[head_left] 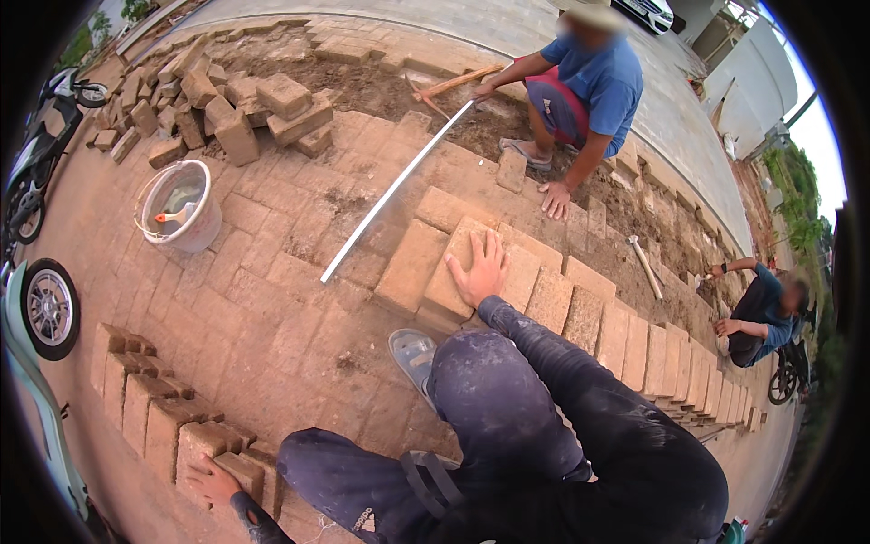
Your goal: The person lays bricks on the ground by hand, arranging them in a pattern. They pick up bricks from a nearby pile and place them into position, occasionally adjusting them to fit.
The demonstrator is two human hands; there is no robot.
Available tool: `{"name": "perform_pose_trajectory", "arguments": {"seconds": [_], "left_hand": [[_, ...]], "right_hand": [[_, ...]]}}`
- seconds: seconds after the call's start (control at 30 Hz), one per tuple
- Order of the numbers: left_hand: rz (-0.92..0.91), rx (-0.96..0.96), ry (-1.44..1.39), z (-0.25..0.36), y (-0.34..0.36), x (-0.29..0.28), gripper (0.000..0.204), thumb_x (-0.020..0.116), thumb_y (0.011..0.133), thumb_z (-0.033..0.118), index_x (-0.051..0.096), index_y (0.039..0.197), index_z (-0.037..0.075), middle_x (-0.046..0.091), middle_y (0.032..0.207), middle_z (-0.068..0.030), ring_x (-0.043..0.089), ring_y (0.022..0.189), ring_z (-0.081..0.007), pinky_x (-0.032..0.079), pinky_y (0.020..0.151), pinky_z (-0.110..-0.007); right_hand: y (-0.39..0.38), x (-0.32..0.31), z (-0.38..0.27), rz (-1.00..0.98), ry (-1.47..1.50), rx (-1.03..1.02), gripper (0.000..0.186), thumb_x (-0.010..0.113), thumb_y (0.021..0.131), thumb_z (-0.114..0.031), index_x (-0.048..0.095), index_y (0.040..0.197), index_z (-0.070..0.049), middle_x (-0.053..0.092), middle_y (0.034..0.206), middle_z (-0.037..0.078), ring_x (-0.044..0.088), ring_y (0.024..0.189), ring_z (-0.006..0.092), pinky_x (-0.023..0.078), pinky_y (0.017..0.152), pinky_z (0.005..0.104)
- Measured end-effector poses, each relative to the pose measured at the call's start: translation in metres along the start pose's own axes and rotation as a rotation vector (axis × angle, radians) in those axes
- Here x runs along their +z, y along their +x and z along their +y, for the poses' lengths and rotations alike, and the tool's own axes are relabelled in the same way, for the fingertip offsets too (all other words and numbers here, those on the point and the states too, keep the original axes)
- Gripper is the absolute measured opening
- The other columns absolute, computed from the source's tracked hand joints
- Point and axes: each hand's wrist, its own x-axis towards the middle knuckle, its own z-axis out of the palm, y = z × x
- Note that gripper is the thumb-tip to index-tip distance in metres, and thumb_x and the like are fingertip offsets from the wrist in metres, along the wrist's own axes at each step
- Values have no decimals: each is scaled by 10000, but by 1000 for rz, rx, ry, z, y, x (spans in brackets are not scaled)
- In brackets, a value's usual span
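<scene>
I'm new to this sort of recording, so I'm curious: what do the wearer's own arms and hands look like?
The left hand and right hand are human and bare, with no gloves. The left sleeve and right sleeve are long and dark, reaching the wrists; the right one has pale, dusty smudges.

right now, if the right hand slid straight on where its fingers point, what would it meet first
Past the brick under it, the right hand would probably meet the far brick just beyond; whether it would bump it or glide over its top is unclear from this view.
</scene>
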Motion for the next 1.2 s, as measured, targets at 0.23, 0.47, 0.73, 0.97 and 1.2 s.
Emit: {"name": "perform_pose_trajectory", "arguments": {"seconds": [0.23,0.47,0.73,0.97,1.2], "left_hand": [[372,496,-692,77,-51,-60,622,550,1010,415,414,1461,9,360,1536,-234,365,1407,-385,317,1122,-514],[-663,723,-1339,253,-284,-141,595,625,966,303,430,1417,-33,381,1498,-265,342,1414,-403,251,1163,-489],[-1049,688,-1349,320,-427,-124,933,491,993,535,34,1551,-56,-58,1613,-299,-70,1502,-443,26,1197,-551],[-1012,578,-1341,364,-447,-139,903,461,1019,483,-49,1551,-37,-100,1609,-289,-86,1501,-414,44,1201,-518],[-1129,30,-1683,367,-399,-152,862,543,1000,447,69,1552,-15,219,1531,-291,301,1407,-354,304,1135,-415]], "right_hand": [[8,-11,2,-70,-36,-24,741,616,866,-571,490,1418,-92,331,1520,227,245,1448,374,158,1138,637],[124,-7,71,-159,29,35,702,574,881,-625,652,1232,-22,637,1158,262,582,1148,373,435,972,444],[112,3,42,-461,104,-46,801,472,905,-698,726,1031,51,698,868,299,693,860,418,516,807,467],[116,-14,50,-442,30,-19,792,491,886,-719,735,1019,23,691,836,296,692,866,424,517,797,472],[94,-4,-28,-383,23,-200,726,563,878,-663,716,981,39,653,770,313,677,807,463,518,747,494]]}}
